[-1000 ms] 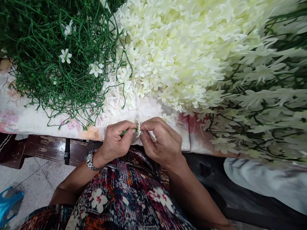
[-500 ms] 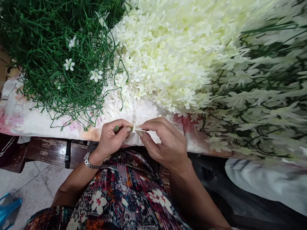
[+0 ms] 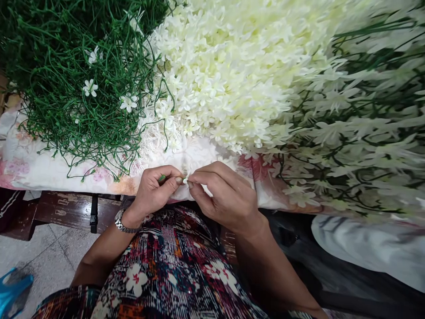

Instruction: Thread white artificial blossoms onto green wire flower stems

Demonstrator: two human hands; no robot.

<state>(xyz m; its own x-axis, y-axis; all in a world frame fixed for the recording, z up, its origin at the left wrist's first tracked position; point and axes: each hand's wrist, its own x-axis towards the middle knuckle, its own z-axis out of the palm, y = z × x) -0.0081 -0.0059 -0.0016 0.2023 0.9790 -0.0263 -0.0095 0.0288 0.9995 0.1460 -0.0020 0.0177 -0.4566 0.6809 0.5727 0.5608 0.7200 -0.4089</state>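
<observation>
Close to the table's front edge, my left hand (image 3: 158,189) pinches a green plastic stem (image 3: 161,178) between thumb and forefinger. A small white artificial flower (image 3: 185,180) shows at the tip of those fingers. From the other side my right hand (image 3: 229,195) is closed on the flower, its thumb and fingertips almost touching the left ones. Most of the flower is hidden by the fingers. Beyond my hands lie a tangled heap of green stems (image 3: 96,110) on the left and a large pile of white flower heads (image 3: 226,79) in the middle.
White flowers on green stems (image 3: 348,141) spread over the right side. Thin white strands (image 3: 149,133) lie between the heaps. A flower-patterned cloth (image 3: 36,164) covers the table. Below its edge are a wooden bench (image 3: 66,210), white fabric (image 3: 358,248) and a blue object (image 3: 15,288).
My right fingertips have moved slightly left, closer to the left ones. The white strands that showed between the hands are now mostly hidden. My left hand keeps its pinch.
</observation>
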